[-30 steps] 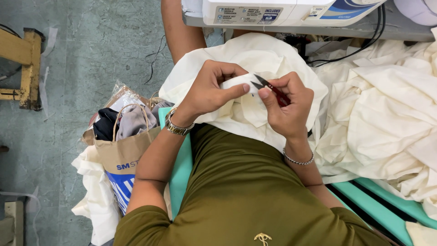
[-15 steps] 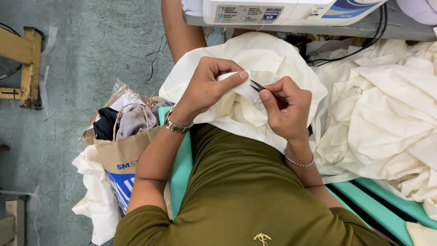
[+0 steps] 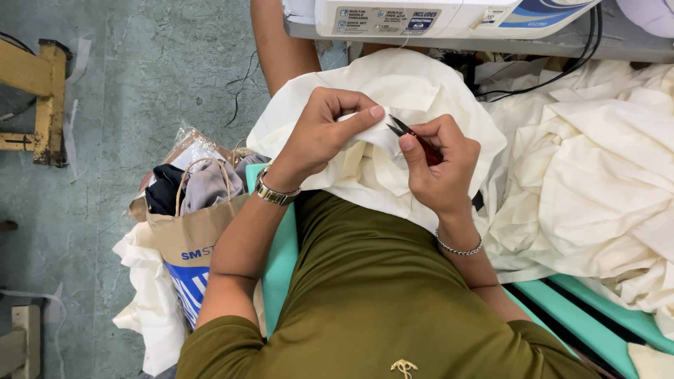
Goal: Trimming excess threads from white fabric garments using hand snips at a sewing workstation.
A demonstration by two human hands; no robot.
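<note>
My left hand (image 3: 324, 135) pinches a folded edge of cream cloth (image 3: 393, 84) that lies heaped over my lap. My right hand (image 3: 439, 165) grips small red-handled thread snips (image 3: 411, 135), whose dark blades point up-left at the pinched edge, just below my left thumb. A metal watch sits on my left wrist and a thin chain bracelet on my right. The cloth hides my knees.
A white sewing machine (image 3: 421, 17) sits on the table edge at the top. More cream fabric (image 3: 597, 182) is piled to the right over a teal bench (image 3: 590, 316). A paper bag (image 3: 189, 224) stuffed with clothes stands on the floor left; wooden furniture (image 3: 42, 91) is far left.
My left hand has turned the cloth edge up slightly, and my right hand has brought the snips closer to it. The hands sit a little nearer together.
</note>
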